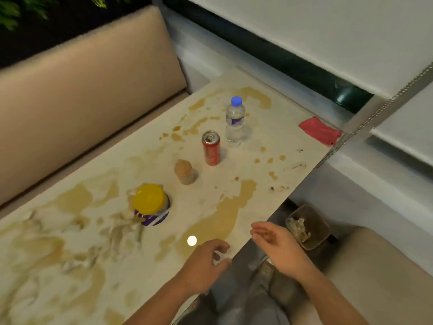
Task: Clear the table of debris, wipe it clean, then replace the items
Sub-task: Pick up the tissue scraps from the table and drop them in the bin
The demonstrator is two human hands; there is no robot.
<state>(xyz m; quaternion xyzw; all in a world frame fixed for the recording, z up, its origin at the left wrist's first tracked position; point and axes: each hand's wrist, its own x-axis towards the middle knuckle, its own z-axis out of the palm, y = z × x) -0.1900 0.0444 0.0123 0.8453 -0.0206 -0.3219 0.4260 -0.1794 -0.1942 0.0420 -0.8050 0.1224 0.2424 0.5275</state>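
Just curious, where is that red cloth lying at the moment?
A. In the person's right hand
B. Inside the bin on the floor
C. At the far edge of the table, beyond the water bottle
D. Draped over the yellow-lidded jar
C: the red cloth lies flat at the far edge of the table, past the water bottle, and neither hand touches it.

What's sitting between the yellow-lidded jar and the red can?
In the head view, a small brownish bottle stands between the jar and the can, apart from both, on the stained table.
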